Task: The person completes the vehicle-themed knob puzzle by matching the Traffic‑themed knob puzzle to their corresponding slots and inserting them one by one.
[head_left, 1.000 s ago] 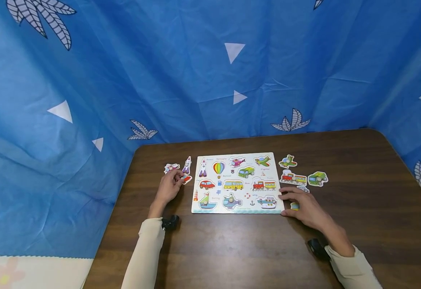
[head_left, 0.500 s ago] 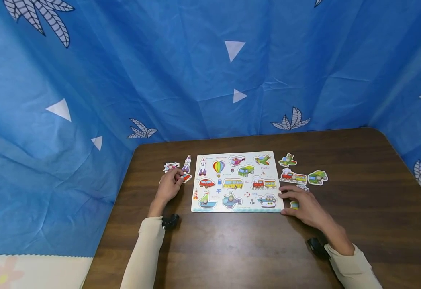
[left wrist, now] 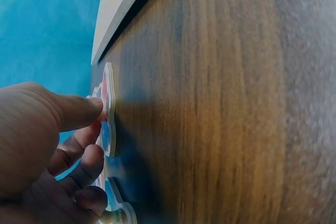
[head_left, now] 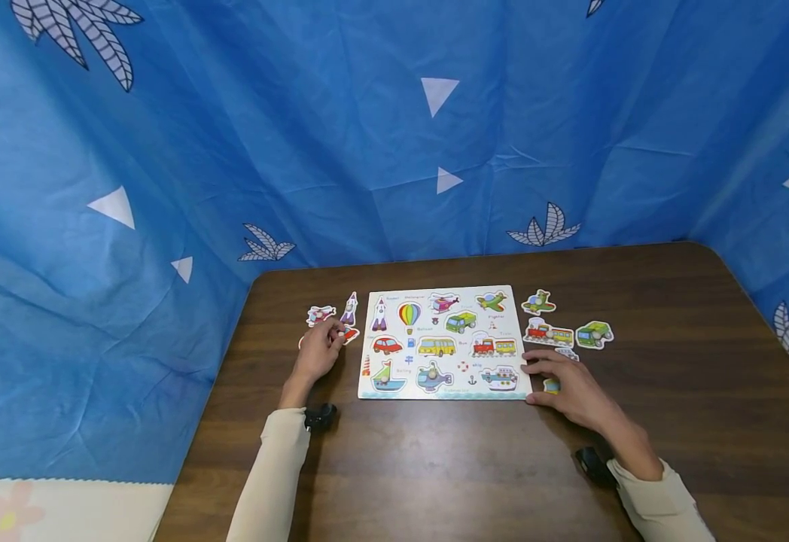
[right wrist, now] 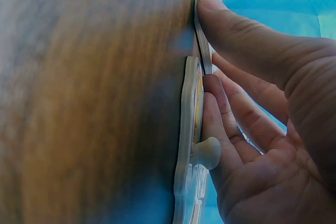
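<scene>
My left hand [head_left: 318, 352] is at the left of the white puzzle board [head_left: 458, 356]. Its thumb and index finger pinch a red car puzzle piece [head_left: 350, 335] at its knob; in the left wrist view the car piece [left wrist: 111, 124] stays low over the wood. My right hand [head_left: 574, 391] rests at the board's lower right edge, thumb at the corner and fingers extended along the side. In the right wrist view, a knobbed puzzle piece [right wrist: 184, 140] lies under the fingers of that right hand [right wrist: 262, 103], which partly hide it.
Left of the board lie a helicopter piece [head_left: 321, 315] and a rocket piece [head_left: 349, 309]. On its right are a plane piece [head_left: 539, 302], a train piece [head_left: 550, 333] and a green truck piece [head_left: 595, 335]. Blue curtain [head_left: 394, 150] surrounds the brown table [head_left: 428, 474].
</scene>
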{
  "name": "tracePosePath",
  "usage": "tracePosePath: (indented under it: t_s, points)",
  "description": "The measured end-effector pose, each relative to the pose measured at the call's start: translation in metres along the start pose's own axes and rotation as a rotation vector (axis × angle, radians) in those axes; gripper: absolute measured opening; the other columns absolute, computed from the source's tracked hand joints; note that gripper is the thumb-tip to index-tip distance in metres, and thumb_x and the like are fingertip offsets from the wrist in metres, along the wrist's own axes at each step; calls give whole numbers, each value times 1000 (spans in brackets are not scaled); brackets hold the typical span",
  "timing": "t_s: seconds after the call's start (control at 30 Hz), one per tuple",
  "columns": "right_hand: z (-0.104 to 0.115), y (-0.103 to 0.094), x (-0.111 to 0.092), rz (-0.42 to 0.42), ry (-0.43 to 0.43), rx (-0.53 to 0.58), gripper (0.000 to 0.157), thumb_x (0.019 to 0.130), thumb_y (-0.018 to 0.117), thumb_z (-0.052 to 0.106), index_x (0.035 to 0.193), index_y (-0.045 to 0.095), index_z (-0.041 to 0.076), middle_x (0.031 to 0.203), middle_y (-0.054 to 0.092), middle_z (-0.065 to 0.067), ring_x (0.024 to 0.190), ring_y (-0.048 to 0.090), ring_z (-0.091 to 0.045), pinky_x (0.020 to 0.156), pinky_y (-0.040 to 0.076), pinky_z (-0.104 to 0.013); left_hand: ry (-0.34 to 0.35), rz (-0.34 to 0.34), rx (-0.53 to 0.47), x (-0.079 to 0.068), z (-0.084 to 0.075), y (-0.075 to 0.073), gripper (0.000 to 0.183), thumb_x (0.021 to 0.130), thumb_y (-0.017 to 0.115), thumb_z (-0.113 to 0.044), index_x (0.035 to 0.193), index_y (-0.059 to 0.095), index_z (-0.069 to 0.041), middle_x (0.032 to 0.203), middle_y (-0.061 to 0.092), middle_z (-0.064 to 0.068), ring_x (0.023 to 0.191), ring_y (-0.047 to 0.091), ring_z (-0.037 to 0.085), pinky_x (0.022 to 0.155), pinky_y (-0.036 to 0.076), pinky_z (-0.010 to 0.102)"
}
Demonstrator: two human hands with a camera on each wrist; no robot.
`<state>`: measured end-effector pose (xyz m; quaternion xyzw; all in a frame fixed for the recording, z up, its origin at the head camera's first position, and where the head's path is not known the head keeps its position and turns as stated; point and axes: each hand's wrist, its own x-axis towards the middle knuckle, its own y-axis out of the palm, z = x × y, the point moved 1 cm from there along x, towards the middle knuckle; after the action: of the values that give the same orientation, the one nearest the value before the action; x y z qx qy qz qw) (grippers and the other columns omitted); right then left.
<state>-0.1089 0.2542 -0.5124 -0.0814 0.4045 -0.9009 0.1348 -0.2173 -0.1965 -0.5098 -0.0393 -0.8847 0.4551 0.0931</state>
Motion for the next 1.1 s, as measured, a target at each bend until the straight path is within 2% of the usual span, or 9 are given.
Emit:
tracePosePath:
  t_s: [0.47,0.7,1.1]
  points:
    - [0,-1,0,10,-1,-7,46,77,86,14,119,72,3,136,59,-15,127,51,-42,100,36,-62,-47,44,9,-2,-3,0,10,91,66,-1,100,64,-1,76,58,7,70,52,19,65,40,31]
    - [0,-1,-1,12,-5,1,46,77,86,14,119,72,2,136,59,-15,127,50,-43,101,34,-65,-43,51,5,-3,-5,0,10,92,67,-1,101,64,-1,76,57,8,69,50,17,62,39,29]
    - [-2,1,0,0,-21,5,45,77,86,14,118,72,2,135,59,-16,126,51,-43,100,34,-63,7,23,5,-2,-13,0,9,92,68,-2,101,65,-1,78,59,8,70,51,18,64,40,30]
